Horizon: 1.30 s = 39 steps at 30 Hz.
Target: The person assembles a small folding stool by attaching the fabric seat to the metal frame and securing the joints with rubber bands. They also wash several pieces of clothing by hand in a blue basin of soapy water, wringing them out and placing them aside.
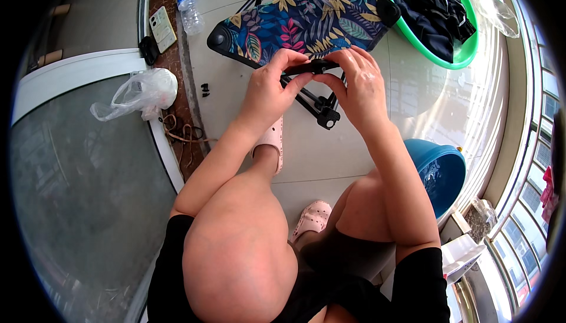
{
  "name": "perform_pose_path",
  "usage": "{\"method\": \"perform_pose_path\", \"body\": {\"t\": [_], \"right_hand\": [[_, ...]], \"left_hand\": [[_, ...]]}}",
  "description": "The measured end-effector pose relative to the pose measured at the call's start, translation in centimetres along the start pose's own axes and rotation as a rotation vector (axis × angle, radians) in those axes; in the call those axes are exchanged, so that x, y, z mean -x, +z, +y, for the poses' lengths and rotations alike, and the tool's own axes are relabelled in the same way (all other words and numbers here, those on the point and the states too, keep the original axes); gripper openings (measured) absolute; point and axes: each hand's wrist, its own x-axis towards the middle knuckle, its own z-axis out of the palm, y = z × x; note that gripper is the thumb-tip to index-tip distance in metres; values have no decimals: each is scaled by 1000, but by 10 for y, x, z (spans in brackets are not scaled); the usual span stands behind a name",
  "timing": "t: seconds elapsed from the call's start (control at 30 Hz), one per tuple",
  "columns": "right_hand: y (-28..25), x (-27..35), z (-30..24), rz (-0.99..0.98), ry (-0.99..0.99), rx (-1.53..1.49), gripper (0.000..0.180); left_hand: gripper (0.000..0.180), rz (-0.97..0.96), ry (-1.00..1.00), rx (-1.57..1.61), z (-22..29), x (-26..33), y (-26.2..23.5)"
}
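A folding stool lies on the pale floor, its leaf-patterned fabric seat (306,23) stretched across black metal legs (318,104). My left hand (268,90) and my right hand (361,84) meet just below the seat, both pinching one short black bar or strap (312,66) between fingers and thumbs. Part of the black piece is hidden under my fingers. My bare knees and pink perforated slippers (311,218) are below the hands.
A green basin (466,52) with dark clothes sits at the top right, a blue bucket (442,172) at the right. A water bottle (190,8), a white switch plate (162,27), a crumpled plastic bag (144,92) and small black parts (204,89) lie at the left by a glass door.
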Motion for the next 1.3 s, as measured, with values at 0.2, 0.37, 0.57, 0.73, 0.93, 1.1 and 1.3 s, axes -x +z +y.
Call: {"method": "perform_pose_path", "body": {"t": [0.2, 0.37, 0.57, 0.73, 0.93, 1.1, 1.3], "right_hand": [[4, 3, -4, -113, 275, -156, 25], [8, 5, 3, -144, 204, -197, 24], [25, 7, -6, -23, 301, -93, 21], [33, 11, -7, 32, 379, -66, 24], [7, 8, 22, -308, 486, -554, 37], [15, 11, 10, -225, 566, -584, 31], [5, 10, 21, -351, 614, -770, 25]], "left_hand": [[29, -53, 151, -206, 2, -2, -4], [33, 27, 221, -392, -6, -2, 5], [26, 39, 135, -392, -7, -5, 7], [24, 37, 204, -503, -12, -6, 10], [22, 34, 142, -307, -16, -3, 5], [20, -5, 96, -283, -21, -1, 1], [22, -242, 95, -146, -10, -9, -16]]}}
